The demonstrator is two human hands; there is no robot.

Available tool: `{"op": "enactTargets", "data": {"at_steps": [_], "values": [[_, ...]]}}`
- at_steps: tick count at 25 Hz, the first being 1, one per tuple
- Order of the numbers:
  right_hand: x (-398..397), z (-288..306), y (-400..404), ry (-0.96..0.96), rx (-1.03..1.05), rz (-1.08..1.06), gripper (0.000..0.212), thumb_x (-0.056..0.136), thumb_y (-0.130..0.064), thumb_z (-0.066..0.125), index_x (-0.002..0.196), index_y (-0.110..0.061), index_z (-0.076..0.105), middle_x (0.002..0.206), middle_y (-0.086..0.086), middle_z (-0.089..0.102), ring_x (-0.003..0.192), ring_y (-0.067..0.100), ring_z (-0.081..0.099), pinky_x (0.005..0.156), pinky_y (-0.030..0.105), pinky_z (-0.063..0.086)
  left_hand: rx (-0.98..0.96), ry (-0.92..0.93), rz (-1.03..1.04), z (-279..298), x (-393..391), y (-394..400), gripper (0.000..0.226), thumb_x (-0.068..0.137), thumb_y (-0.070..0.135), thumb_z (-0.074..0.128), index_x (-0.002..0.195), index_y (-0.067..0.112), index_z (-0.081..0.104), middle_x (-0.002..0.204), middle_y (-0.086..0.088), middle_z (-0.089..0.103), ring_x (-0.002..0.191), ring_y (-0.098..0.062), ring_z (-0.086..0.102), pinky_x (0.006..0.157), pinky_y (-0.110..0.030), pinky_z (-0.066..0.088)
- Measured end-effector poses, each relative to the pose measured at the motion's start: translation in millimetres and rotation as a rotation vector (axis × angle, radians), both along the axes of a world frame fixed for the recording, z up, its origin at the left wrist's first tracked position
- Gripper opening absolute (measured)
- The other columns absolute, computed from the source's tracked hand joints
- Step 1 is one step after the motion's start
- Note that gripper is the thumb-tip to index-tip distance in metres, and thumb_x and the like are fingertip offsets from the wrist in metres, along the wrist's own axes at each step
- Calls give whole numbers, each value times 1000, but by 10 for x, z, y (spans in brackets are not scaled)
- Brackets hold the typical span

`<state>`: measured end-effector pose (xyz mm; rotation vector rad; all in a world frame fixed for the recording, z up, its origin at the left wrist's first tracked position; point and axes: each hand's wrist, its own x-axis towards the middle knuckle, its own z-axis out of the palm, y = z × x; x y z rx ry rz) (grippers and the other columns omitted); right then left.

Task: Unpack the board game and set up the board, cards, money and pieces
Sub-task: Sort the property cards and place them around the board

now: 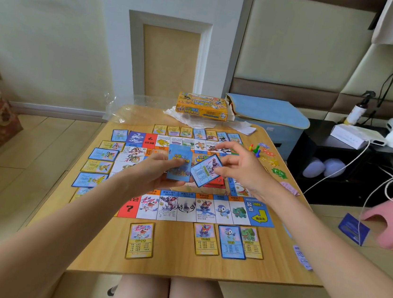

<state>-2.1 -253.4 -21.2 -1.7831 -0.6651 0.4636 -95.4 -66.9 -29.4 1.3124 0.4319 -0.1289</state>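
Over the board (207,209), left hand (160,171) grips the deck (179,163), right hand (242,169) pinches a card (206,170), hiding the centre.

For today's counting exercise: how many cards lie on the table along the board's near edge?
4: one yellow card at left alone, then yellow card, blue card and yellow card together at right, overlapping.

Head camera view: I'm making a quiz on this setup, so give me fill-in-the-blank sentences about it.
1. The left hand holds a ____ of cards.
2. The right hand pinches a single card with a ____ border.
3. The game box at the table's far edge is ____.

Missing: stack; blue; yellow
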Motion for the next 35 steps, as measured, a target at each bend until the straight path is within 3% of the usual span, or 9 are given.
{"op": "enactTargets", "data": {"at_steps": [4,11,14,18,21,24,28,31,35], "values": [[4,-48,30,-28,-5,-77,26,84,2,64,104,-13,57,82,3,68,87,21,67,80,33,54,17,-7,-50,-5,-32,2,13,92,15,54,98,4,59,95,-13,69,74,-19,71,55,-22,57],[-134,-139,28,111,-151,-14,18,82,3,65,98,-3,59,77,7,66,55,4,61,50,14,48,195,53,-164,19,-173,121,16,91,16,55,96,4,64,93,-11,73,78,-19,72,67,-26,58],[-264,-179,76,118,-334,197,18,80,3,68,98,0,64,84,8,66,68,12,61,51,14,48,182,46,-20,-2,-248,258,16,92,16,54,99,3,61,85,-10,74,74,-17,72,63,-24,59],[-511,-267,290,-45,-539,362,16,79,-5,72,94,-7,67,89,7,67,65,15,62,54,17,52,194,103,11,-37,-384,269,11,92,15,54,93,4,58,74,-7,74,65,-15,71,58,-23,57],[-618,-298,393,-226,-629,343,18,78,-11,74,95,-12,68,76,-4,62,57,5,56,51,18,49,185,96,2,-68,-412,256,13,92,16,54,98,4,56,78,-7,74,68,-15,72,57,-23,58],[-704,-294,450,-305,-643,317,22,77,-13,76,97,-10,69,71,-9,57,68,10,56,64,27,51,194,87,0,-50,-425,254,11,92,16,54,93,5,58,78,-7,74,69,-15,72,58,-24,57],[-802,-333,554,-378,-684,309,23,78,-14,75,100,-8,69,87,0,55,82,14,54,75,29,50,206,87,4,-70,-413,251,15,91,17,56,98,4,59,84,-8,73,73,-16,71,58,-23,58],[-892,-370,590,-461,-693,285,22,80,-15,73,100,-8,68,102,2,45,88,16,48,71,27,41,179,74,-1,-117,-416,260,13,90,16,57,96,5,60,81,-6,74,71,-15,71,58,-23,58],[-792,-252,550,-412,-614,132,33,82,-24,70,110,-8,63,95,0,49,85,15,50,69,27,39,267,38,39,-131,-417,296,9,87,16,62,86,8,63,69,0,72,59,-9,69,50,-17,53]]}}
